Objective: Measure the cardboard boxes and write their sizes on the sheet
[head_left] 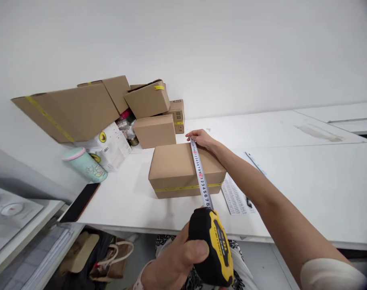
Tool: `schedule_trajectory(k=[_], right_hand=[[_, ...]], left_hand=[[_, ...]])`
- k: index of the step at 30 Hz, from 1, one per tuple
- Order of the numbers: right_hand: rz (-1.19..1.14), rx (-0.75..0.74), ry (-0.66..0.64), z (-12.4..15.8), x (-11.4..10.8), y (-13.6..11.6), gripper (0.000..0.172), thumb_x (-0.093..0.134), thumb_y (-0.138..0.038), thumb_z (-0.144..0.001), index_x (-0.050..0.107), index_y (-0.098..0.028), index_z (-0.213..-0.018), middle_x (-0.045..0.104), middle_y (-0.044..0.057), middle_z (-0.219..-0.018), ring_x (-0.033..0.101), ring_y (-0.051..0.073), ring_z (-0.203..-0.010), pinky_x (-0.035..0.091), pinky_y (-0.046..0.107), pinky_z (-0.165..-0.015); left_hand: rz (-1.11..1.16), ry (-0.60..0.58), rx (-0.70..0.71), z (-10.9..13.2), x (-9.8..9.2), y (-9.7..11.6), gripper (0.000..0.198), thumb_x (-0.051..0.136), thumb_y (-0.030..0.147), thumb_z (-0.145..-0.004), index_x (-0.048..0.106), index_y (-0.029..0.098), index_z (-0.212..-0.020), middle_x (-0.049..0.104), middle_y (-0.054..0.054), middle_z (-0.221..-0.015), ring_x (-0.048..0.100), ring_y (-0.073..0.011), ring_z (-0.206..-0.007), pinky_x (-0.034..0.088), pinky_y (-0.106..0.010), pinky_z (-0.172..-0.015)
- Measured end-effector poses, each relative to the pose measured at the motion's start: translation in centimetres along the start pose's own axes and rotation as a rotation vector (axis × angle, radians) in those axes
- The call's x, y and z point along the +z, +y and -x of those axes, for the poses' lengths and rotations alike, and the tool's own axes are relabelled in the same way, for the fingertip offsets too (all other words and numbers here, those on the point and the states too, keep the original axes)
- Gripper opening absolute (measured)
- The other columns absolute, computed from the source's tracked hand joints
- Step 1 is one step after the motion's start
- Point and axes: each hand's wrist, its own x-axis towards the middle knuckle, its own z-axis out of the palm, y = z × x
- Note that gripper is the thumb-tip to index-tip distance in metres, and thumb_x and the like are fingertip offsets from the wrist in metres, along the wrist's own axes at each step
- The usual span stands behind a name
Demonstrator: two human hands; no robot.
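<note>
My left hand (180, 257) is wrapped round a black and yellow tape measure (222, 249), held in front of the table's near edge. The tape's numbered blade (198, 171) runs out across the top of a closed cardboard box (171, 163) with a yellow strip along its near side. At the far edge of the box, my right hand (201, 138) pinches the end of the blade. My right forearm passes over the right side of the box and hides part of it.
Several cardboard boxes (155, 133) are stacked at the back left by the wall. A mint tumbler (87, 165) leans near a white avocado-print box (114, 147). Right of the measured box lies a printed sheet (233, 197). Bags (111, 262) sit below the white table (126, 209).
</note>
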Motion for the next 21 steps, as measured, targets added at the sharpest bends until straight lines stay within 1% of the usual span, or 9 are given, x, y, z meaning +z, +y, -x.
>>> schedule_trajectory(k=[3, 5, 7, 9, 11, 14, 16, 19, 21], right_hand=[[0.168, -0.019, -0.003, -0.3, 0.1, 0.2, 0.017, 0.064, -0.018, -0.084, 0.078, -0.017, -0.093, 0.079, 0.009, -0.095, 0.068, 0.022, -0.085, 0.053, 0.036, -0.089], [0.231, -0.041, -0.009, -0.3, 0.0, 0.3, 0.019, 0.064, -0.016, -0.082, 0.078, -0.017, -0.095, 0.078, 0.008, -0.096, 0.068, 0.022, -0.09, 0.051, 0.035, -0.092], [0.227, -0.053, -0.018, -0.3, -0.2, 0.4, 0.018, 0.064, -0.016, -0.082, 0.078, -0.016, -0.093, 0.078, 0.007, -0.094, 0.068, 0.022, -0.091, 0.051, 0.032, -0.09], [0.22, -0.066, -0.053, -0.2, -0.3, 0.6, 0.014, 0.064, -0.02, -0.083, 0.077, -0.017, -0.087, 0.077, 0.005, -0.09, 0.067, 0.021, -0.087, 0.051, 0.03, -0.084], [0.225, -0.075, -0.085, -0.2, -0.4, 0.8, 0.013, 0.063, -0.022, -0.083, 0.075, -0.017, -0.078, 0.075, 0.004, -0.083, 0.066, 0.02, -0.082, 0.049, 0.029, -0.077], [0.244, -0.077, -0.091, -0.1, -0.5, 0.8, 0.014, 0.063, -0.023, -0.082, 0.071, -0.018, -0.071, 0.071, 0.003, -0.076, 0.062, 0.019, -0.078, 0.046, 0.029, -0.071], [0.266, -0.072, -0.088, -0.1, -0.5, 0.6, 0.014, 0.063, -0.023, -0.081, 0.069, -0.018, -0.069, 0.07, 0.003, -0.075, 0.061, 0.019, -0.076, 0.045, 0.029, -0.069], [0.308, -0.058, -0.084, -0.1, -0.6, 0.4, 0.013, 0.063, -0.022, -0.079, 0.066, -0.019, -0.068, 0.069, 0.004, -0.076, 0.06, 0.019, -0.076, 0.045, 0.031, -0.07], [0.321, -0.058, -0.082, 0.0, -0.7, 0.4, 0.011, 0.064, -0.021, -0.079, 0.066, -0.019, -0.068, 0.07, 0.004, -0.078, 0.06, 0.019, -0.077, 0.045, 0.031, -0.071]], left_hand=[[0.088, -0.015, -0.05, -1.4, 1.4, 1.0, 0.062, 0.071, 0.064, -0.071, 0.061, 0.056, -0.131, 0.073, -0.006, -0.119, 0.072, -0.0366, -0.101, 0.058, -0.053, -0.081], [0.085, -0.041, -0.027, -1.7, 1.7, 1.4, 0.056, 0.074, 0.062, -0.071, 0.065, 0.056, -0.125, 0.074, -0.006, -0.115, 0.072, -0.0369, -0.103, 0.055, -0.056, -0.09], [0.101, -0.072, -0.005, -1.6, 1.7, 1.4, 0.052, 0.074, 0.063, -0.071, 0.067, 0.057, -0.122, 0.075, -0.006, -0.115, 0.069, -0.0381, -0.113, 0.05, -0.058, -0.1], [0.123, -0.082, -0.026, -1.2, 1.5, 0.8, 0.056, 0.073, 0.068, -0.068, 0.065, 0.062, -0.123, 0.074, -0.003, -0.118, 0.064, -0.0397, -0.124, 0.048, -0.058, -0.105], [0.147, -0.052, -0.082, -0.6, 1.0, -0.3, 0.065, 0.072, 0.07, -0.063, 0.059, 0.069, -0.127, 0.073, 0.0, -0.119, 0.06, -0.0414, -0.129, 0.051, -0.06, -0.1], [0.237, 0.007, -0.132, 0.5, 0.2, -1.7, 0.075, 0.071, 0.066, -0.064, 0.048, 0.074, -0.135, 0.072, 0.005, -0.124, 0.054, -0.0412, -0.136, 0.054, -0.062, -0.091], [0.31, 0.021, -0.115, 1.2, -0.2, -2.1, 0.086, 0.071, 0.066, -0.064, 0.036, 0.071, -0.143, 0.07, 0.007, -0.131, 0.051, -0.0424, -0.138, 0.054, -0.063, -0.087], [0.343, 0.061, -0.11, 1.9, -0.2, -1.8, 0.101, 0.069, 0.066, -0.065, 0.019, 0.062, -0.153, 0.068, 0.005, -0.136, 0.051, -0.0459, -0.137, 0.055, -0.066, -0.084], [0.348, 0.079, -0.115, 2.1, -0.1, -1.6, 0.106, 0.071, 0.065, -0.063, 0.016, 0.061, -0.153, 0.069, 0.004, -0.134, 0.052, -0.0468, -0.136, 0.055, -0.066, -0.084]])
